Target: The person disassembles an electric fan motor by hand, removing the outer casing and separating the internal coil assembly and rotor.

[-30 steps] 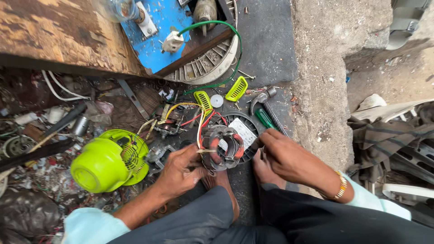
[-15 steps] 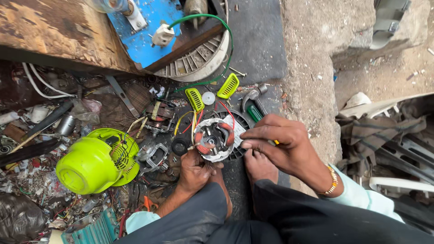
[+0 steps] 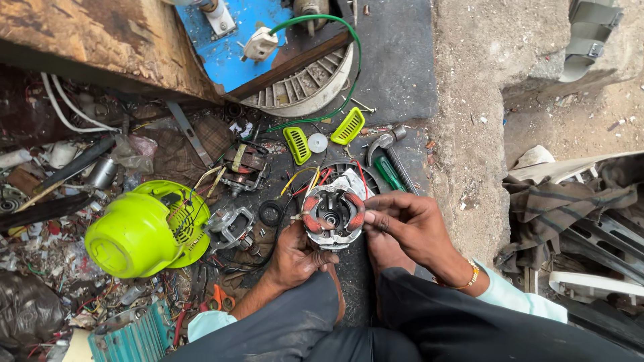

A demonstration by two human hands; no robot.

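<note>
Setting: a rough outdoor floor of dark slab and gritty concrete, strewn with scrap, wires and appliance parts; a worn wooden board fills the top left corner.
Step in hand: by the look of it, dismantling work on a small motor stator, a round metal frame with reddish copper windings and coloured leads, held up face-on for close handling.
Left hand: grips the stator from below and from its left side, fingers closed round the lower rim.
Right hand: fingers drawn narrow, pinched at the stator's right edge, touching it; what they pinch there is too small to tell.
Where the stator lies: between both hands, above the person's knees, near the middle of the floor, in front of a black fan grille.
Next move, as a judgement: it would call for a steady left grip while the right fingertips work finely at the windings or leads.
Nearby: a lime-green housing well to the left; a green-handled screwdriver and a hammer just beyond the right hand; two lime vent pieces further off.
</note>
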